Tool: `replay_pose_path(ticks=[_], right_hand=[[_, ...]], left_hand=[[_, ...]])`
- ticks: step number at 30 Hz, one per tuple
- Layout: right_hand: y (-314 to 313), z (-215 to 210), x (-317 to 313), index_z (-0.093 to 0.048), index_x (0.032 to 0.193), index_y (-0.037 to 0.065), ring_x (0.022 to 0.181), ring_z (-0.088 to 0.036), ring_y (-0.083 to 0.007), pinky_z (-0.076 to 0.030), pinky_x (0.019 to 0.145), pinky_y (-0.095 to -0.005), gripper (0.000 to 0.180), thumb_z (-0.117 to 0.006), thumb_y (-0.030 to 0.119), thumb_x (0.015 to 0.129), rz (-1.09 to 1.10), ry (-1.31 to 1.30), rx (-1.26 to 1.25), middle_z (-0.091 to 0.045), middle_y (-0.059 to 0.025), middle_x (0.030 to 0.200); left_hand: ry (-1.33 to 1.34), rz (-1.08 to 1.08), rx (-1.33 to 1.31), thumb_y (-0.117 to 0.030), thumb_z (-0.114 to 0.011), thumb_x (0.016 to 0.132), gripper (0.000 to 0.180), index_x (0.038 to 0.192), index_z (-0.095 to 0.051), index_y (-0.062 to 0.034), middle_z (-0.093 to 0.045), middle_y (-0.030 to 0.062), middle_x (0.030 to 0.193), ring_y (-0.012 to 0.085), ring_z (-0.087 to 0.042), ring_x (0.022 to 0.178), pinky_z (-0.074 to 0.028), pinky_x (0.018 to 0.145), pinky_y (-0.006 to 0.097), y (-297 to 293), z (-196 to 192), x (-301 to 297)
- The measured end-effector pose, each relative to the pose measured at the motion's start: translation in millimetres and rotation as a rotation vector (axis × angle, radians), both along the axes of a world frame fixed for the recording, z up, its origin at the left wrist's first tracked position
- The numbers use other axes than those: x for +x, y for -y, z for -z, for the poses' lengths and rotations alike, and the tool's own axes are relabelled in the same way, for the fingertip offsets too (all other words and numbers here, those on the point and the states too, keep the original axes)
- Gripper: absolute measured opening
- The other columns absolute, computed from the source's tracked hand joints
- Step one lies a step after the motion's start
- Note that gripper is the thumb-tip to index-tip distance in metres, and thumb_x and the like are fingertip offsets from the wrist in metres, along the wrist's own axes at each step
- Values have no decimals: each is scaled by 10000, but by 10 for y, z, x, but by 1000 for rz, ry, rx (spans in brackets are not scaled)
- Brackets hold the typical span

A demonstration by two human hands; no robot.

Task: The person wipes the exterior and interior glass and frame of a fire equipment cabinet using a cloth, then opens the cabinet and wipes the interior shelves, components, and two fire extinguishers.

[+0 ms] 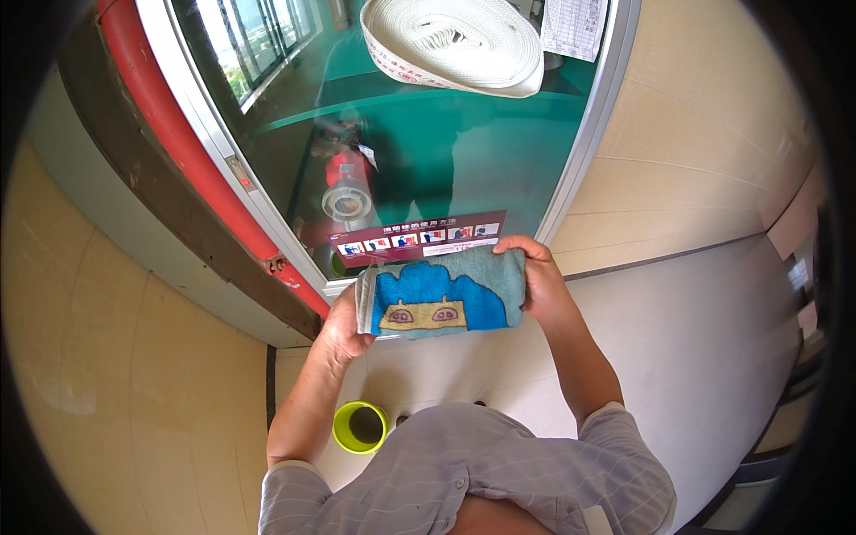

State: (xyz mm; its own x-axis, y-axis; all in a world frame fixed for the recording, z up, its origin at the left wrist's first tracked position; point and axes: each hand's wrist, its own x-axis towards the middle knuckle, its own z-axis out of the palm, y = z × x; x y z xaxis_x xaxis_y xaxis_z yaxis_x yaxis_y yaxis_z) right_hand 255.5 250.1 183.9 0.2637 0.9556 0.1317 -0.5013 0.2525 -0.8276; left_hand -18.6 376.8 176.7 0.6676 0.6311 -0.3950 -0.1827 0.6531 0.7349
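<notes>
Between my two hands stretches a folded towel, grey-green with a blue and beige cartoon figure on it. My left hand is closed on its left end, where a pale hem shows. At the other end my right hand grips the upper right corner, thumb and fingers bent round the cloth. Just beyond the towel stands a fire hose cabinet with a glass door in a silver frame. A maroon instruction label sits low on the glass, partly behind the towel.
Behind the glass are a coiled white fire hose and a red hydrant valve. A red pipe runs along the cabinet's left side. On the floor, a yellow-green bucket with dark contents stands near my feet. Beige tiled walls flank both sides.
</notes>
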Motion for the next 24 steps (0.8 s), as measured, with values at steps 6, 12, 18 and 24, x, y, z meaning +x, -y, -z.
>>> replay_pose_path(ticks=[6,12,18,24], right_hand=[[-125,210,-3,-694,991,48,856,-668,-201,-576,758,-340,234,-520,-61,879,47,-220,-105,-679,-97,979],[-1,517,280,-670,1121,26,1076,-610,-243,-512,896,-368,288,-579,55,849,-335,-66,-86,-644,-131,1159],[-149,503,-60,-436,1398,-8,1209,-546,-265,-417,1049,-409,723,-755,281,816,-576,589,-87,-513,-173,1358],[-161,445,-492,-510,1311,-38,1053,-613,-216,-469,964,-338,699,-780,307,766,-642,747,-214,-622,-153,1211]], left_hand=[[236,-16,-154,-554,-484,916,605,1286,-548,-80,-636,114,1207,287,-614,1080,-538,836,480,179,6,-22],[2,-129,237,50,-633,811,453,1242,-547,-60,-646,97,1105,213,-661,919,-568,820,418,210,119,-7],[-104,64,409,99,-621,769,469,1217,-556,-21,-621,69,1057,170,-605,975,-489,899,312,381,-81,90],[-157,232,529,71,-664,751,529,1253,-533,-30,-600,75,1128,183,-578,1056,-467,945,325,260,-184,75]])
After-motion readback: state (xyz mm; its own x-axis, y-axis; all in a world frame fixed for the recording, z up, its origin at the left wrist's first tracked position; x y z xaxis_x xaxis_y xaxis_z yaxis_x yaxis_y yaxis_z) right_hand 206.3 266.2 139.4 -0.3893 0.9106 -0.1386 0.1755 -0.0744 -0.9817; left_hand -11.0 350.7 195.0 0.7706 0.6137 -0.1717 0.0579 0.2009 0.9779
